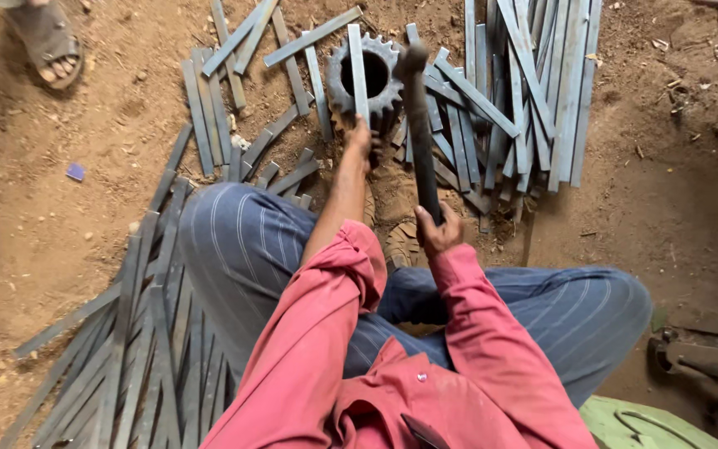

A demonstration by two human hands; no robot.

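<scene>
Nearest: red sleeves (392,366) and striped trousers (243,241), person seated on the dirt floor (60,191).
Left pile, 8 o'clock: flat metal strips (143,333), perhaps two dozen, overlapping too much to count.
Left hand (361,137): grasps one strip (358,71) upright across one toothed gear (366,76), 12 o'clock.
Right hand (435,229): clenched on one hammer (415,116), head raised.
Right pile, 1 o'clock: more strips (533,83), which pile is finished unclear.

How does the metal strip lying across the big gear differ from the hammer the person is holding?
The strip is thin, flat and pale grey; the hammer is thick, round-handled and dark. The strip rests on the gear, steadied at its near end by the left hand; the hammer is gripped low on its handle by the right hand. The strip has plain ends; the hammer carries a blunt head. Both point away from the person.
</scene>
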